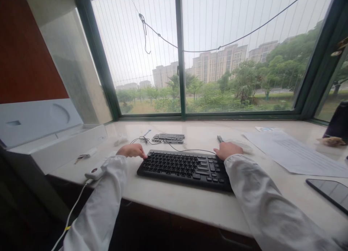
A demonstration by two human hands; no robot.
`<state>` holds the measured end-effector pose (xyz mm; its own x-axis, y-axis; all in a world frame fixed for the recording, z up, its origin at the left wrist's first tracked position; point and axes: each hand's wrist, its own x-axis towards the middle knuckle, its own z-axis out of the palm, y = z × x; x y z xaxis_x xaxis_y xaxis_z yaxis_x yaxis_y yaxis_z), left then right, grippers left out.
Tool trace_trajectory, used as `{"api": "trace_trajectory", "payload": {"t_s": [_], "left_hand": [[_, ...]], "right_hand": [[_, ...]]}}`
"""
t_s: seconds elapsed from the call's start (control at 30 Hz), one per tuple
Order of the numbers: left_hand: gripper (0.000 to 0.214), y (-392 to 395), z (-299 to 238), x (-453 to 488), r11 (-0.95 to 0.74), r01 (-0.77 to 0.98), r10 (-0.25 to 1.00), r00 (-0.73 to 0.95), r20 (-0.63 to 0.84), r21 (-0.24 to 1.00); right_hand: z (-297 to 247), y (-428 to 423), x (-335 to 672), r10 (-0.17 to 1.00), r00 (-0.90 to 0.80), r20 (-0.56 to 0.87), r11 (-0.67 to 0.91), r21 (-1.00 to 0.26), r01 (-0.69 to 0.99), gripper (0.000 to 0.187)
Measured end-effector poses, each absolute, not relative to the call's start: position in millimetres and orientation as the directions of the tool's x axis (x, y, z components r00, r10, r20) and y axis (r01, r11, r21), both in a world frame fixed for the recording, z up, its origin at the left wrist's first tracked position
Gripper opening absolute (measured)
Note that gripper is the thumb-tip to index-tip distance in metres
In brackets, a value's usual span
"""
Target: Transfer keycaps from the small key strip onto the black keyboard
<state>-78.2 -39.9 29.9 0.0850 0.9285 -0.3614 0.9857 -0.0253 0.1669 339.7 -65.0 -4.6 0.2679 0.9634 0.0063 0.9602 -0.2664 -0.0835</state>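
In the head view, both hands grip the two far corners of the black keyboard. The left hand is curled over the far left corner, with fingers bent down on the edge. The right hand is closed in the same way on the far right corner. I judge that the person has the keyboard by its ends, either to shift it or to lift it. For such a move both hands must go together and keep the keyboard level, and the thin cable that runs just behind it needs some slack.

The keyboard lies between the two hands, near the front edge of a pale stone ledge. Just beyond the left hand there is a second, smaller keyboard and a coil of the cable. To the left of the left hand there is a white open box, and near the left sleeve a small white device with a white cord. To the right of the right hand lie paper sheets, and nearer the person a dark phone. Behind everything a big window with green frames shows trees and tall buildings under a grey sky.
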Motion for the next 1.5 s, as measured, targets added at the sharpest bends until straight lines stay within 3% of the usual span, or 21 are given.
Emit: {"api": "trace_trajectory", "payload": {"t_s": [0.17,0.33,0.43,0.57,0.77,1.07,1.5], "left_hand": [[0.045,-35,37,-70,0.006,0.987,0.927,0.054,-0.371,0.158],[0.035,-7,37,-72,0.0,0.988,0.993,0.018,-0.118,0.155],[0.036,18,34,-68,0.046,0.995,0.998,-0.05,0.04,0.09],[0.039,55,28,-57,0.0,0.997,0.994,-0.008,0.105,0.074],[0.034,108,7,-46,-0.146,0.985,0.986,0.137,0.093,0.09],[0.03,175,-10,-50,-0.218,0.964,0.976,0.215,0.032,0.152],[0.039,209,-11,-54,-0.263,0.942,0.957,0.283,-0.068,0.211]], "right_hand": [[-4,-66,338,0.963,0.268,0.037,-0.265,-0.07,0.962,0.046],[-5,-68,332,0.968,0.238,0.078,-0.233,-0.067,0.97,0.04],[-4,-69,328,0.97,0.22,0.107,-0.212,-0.077,0.974,0.038],[-4,-70,322,0.971,0.192,0.139,-0.182,-0.084,0.98,0.037],[-6,-70,319,0.963,0.157,0.218,-0.142,-0.08,0.987,0.037],[-12,-67,319,0.945,0.127,0.302,-0.12,-0.043,0.992,0.037],[-8,-69,316,0.959,0.166,0.229,-0.159,-0.049,0.986,0.038]]}}
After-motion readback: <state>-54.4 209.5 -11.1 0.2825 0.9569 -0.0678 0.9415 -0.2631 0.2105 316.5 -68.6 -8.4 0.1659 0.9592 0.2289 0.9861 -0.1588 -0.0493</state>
